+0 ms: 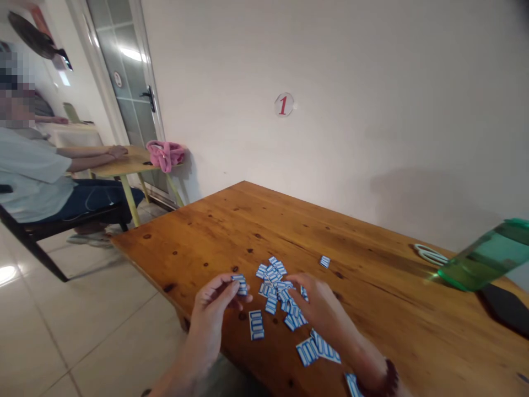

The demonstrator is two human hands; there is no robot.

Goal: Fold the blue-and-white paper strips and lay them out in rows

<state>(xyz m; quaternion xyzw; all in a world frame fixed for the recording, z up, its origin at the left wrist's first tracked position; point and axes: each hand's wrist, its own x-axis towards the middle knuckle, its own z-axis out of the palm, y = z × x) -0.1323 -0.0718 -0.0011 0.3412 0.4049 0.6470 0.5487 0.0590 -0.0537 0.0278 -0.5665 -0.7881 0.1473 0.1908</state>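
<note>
My left hand pinches a small flat card, white with blue-outlined bars, between thumb and fingers above the table's near side. Over the right side of a loose pile of similar cards reaches my right hand. Its thumb and index finger are apart, with a card showing in the gap; whether they touch it I cannot tell. One separate card lies just below my left hand. Larger card pieces lie under my right wrist, partly covered by it. A single card rests beyond the pile.
The wooden table meets a white wall. At right are a green transparent bottle, a white coiled cable and a dark flat object. Leftward, a seated person is at another table holding a pink cloth item.
</note>
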